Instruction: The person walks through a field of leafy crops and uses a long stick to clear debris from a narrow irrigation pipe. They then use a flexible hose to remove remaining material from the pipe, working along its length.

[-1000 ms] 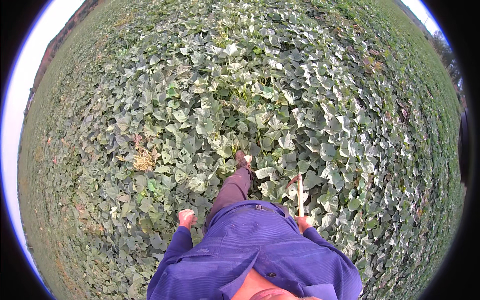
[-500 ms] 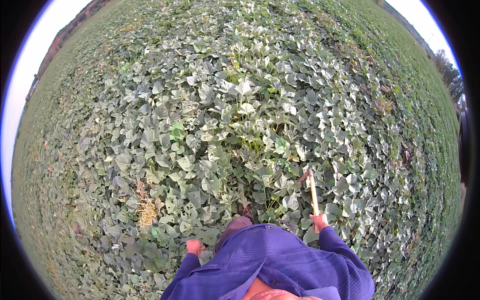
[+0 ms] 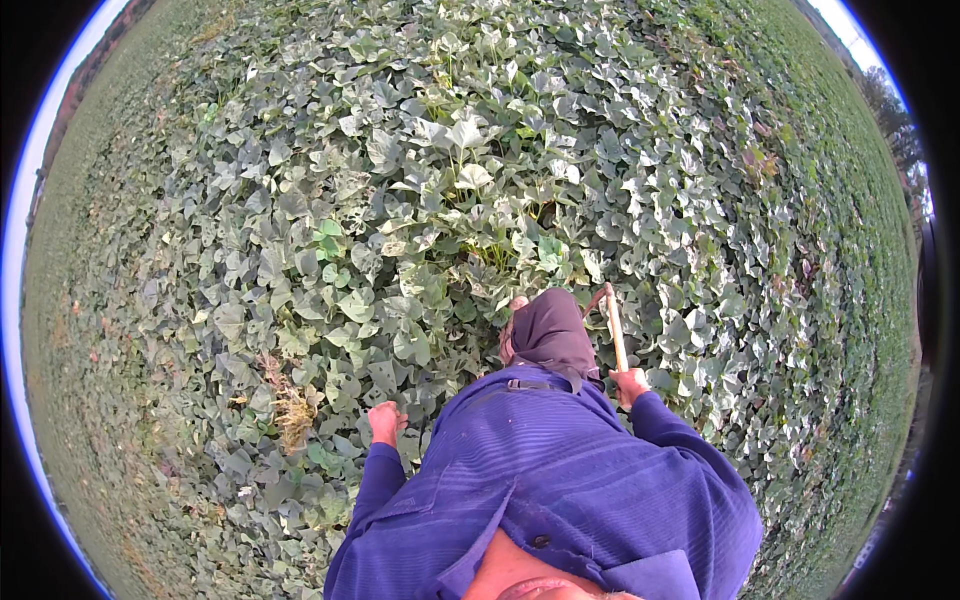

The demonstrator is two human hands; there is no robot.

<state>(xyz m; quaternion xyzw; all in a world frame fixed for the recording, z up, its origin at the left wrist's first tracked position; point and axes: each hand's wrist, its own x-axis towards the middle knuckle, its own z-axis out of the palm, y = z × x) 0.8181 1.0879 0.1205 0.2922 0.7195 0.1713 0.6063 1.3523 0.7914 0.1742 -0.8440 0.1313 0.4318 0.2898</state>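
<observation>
My right hand [image 3: 629, 386] is wrapped round the lower end of a sickle's pale wooden handle. The sickle [image 3: 616, 335] points forward, and its brown, rusty-looking blade bends off to the left beside my raised knee, partly hidden by it. On the other side my left hand [image 3: 384, 422] hangs over the leaves with its fingers curled into a loose fist, and nothing shows in it. Below and ahead of both hands spread broad, grey-green vine leaves [image 3: 360, 305], some with holes in them.
Dense leafy vines cover the ground all round and hide the soil. A dry, straw-coloured clump [image 3: 291, 415] lies left of my left hand. My dark trouser leg [image 3: 550, 335] is lifted forward among the leaves. Trees [image 3: 890, 110] stand at the far right edge.
One leg has swung forward and up into view. Both hands have moved forward, the right one carrying the sickle, and the plants have shifted slightly in view.
</observation>
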